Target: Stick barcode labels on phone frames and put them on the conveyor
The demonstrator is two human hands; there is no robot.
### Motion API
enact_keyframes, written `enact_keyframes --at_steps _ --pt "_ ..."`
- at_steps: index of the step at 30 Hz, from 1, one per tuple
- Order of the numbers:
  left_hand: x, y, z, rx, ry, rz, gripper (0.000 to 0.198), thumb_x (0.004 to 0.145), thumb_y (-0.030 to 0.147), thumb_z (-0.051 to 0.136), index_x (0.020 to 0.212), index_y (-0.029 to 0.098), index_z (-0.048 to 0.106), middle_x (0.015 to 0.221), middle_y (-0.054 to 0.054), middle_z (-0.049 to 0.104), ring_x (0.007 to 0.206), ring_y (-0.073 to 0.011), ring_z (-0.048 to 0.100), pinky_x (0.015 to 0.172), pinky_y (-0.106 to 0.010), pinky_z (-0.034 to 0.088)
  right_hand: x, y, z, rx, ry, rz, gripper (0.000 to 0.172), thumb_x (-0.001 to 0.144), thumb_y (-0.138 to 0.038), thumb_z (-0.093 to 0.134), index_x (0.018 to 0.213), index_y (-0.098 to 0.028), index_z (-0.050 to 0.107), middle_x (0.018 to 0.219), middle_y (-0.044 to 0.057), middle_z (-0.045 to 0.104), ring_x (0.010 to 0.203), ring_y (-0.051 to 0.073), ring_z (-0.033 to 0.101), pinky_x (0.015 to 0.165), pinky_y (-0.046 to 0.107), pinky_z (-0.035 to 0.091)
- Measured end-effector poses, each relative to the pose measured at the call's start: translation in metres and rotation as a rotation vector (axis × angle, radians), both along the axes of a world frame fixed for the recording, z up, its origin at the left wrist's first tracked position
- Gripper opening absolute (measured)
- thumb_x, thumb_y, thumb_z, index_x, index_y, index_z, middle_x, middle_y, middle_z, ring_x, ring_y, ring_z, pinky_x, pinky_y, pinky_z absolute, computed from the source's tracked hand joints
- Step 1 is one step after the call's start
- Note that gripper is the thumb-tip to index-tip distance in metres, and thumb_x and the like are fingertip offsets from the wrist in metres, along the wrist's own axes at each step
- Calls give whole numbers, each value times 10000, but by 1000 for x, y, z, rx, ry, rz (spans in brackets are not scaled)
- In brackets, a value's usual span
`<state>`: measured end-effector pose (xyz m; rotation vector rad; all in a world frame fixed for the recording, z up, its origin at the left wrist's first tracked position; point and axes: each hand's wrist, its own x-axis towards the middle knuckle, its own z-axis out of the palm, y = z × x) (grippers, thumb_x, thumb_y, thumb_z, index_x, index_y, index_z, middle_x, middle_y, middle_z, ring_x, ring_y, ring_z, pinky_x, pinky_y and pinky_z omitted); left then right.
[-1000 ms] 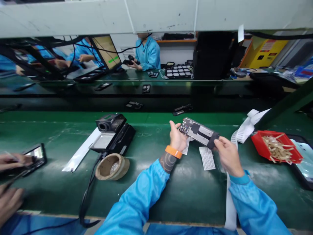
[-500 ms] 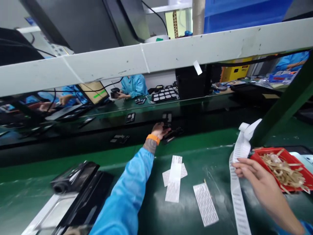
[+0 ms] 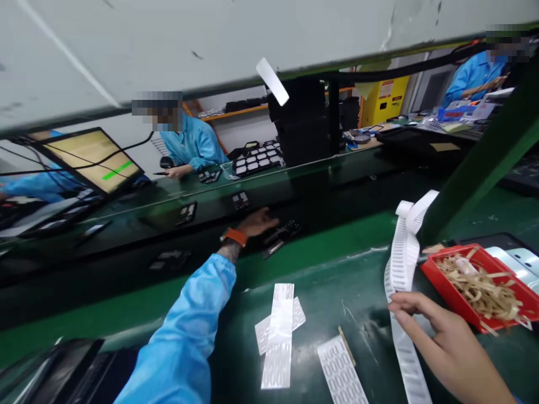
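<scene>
My left hand (image 3: 257,223), with an orange watch strap, is stretched over the dark belt (image 3: 328,193). Its fingers look apart with nothing in them, just above a black phone-like part (image 3: 281,238). A similar dark part with pale patches (image 3: 241,200) lies beyond the wrist. At the right, my right hand (image 3: 442,336) pinches the edge of a long white strip of labels (image 3: 404,269) between thumb and fingertips; the strip's upper end curls near a green post. Between my arms lie crossed white label sheets (image 3: 280,336) and another label sheet (image 3: 343,370).
Right of the strip sits a red bin (image 3: 455,297) of tan paper shreds. A green slanted post (image 3: 475,146) rises there. A pale shelf beam (image 3: 202,50) crosses overhead. Across the belt, a person in blue (image 3: 197,140) works beside a monitor (image 3: 92,160) and a tray of parts (image 3: 259,160).
My left hand has come off the dark part with pale patches, which now lies apart from it on the belt. Parts on the belt have shifted left. The view has tilted down and closer.
</scene>
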<state>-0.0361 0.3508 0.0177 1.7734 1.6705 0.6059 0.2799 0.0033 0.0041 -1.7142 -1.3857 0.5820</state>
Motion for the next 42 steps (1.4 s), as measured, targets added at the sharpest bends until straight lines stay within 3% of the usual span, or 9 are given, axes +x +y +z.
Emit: enact_keyframes --at_steps 4,9,12,16,19,24,30,35,42 --pt "29 -42 -12 -56 209 -187 805 307 251 925 1065 158 671 1266 -172 615 1251 -415 496 1014 -418 392 -16 5 4 17 19 61 294 867 -475 582 959 -226 709 898 82 763 825 253 723 718 338 579" --pt "49 -92 31 35 291 -186 667 460 245 841 1068 81 618 1317 -285 516 1178 -461 528 968 -474 410 -46 10 8 82 122 180 252 887 -398 549 940 -185 672 838 76 740 778 222 695 740 359 554" --pt "61 -163 44 178 251 -233 689 623 377 776 1216 124 532 1264 -209 551 1176 -372 546 988 -418 409 -66 15 2 133 311 170 311 888 -390 553 1101 -171 611 984 106 723 851 210 690 757 362 565" --pt "79 -273 22 324 -139 -340 701 689 381 746 1299 181 465 1152 -159 613 1029 -328 622 908 -422 462 -88 18 -10 189 477 239 528 857 -309 577 1356 -205 440 1283 120 623 1090 217 644 925 411 539" --pt "81 -316 12 237 -317 -300 784 649 277 778 1352 187 443 1298 -186 552 1197 -360 547 1028 -463 396 -88 14 -15 189 426 265 561 813 -218 573 1359 -219 444 1352 90 586 1247 220 555 1093 439 414" --pt "71 -317 5 -326 -811 -495 779 686 211 752 1385 223 409 1234 -130 596 949 -247 661 791 -379 540 -74 11 -14 85 483 216 367 882 -377 573 1186 -172 579 1118 83 697 1030 230 647 935 394 510" --pt "100 -322 -18 -424 -1133 -53 300 657 228 810 914 147 681 843 -53 709 750 -176 659 690 -267 515 -79 5 -16 15 361 243 481 975 -558 380 915 -161 644 853 50 687 836 202 636 796 319 510" --pt "103 -311 -17 -612 -1406 182 317 648 303 841 852 150 652 702 -29 680 642 -177 657 611 -278 519 -83 -4 -12 170 151 157 323 964 -439 462 1165 -196 531 950 50 623 756 166 596 693 298 507" --pt "85 -312 -3 -704 -1541 -101 469 686 503 817 958 171 630 755 -44 688 596 -182 652 543 -288 512 -90 -9 -3 406 -264 240 203 925 -186 480 1041 -208 645 976 86 572 911 222 589 790 361 509"
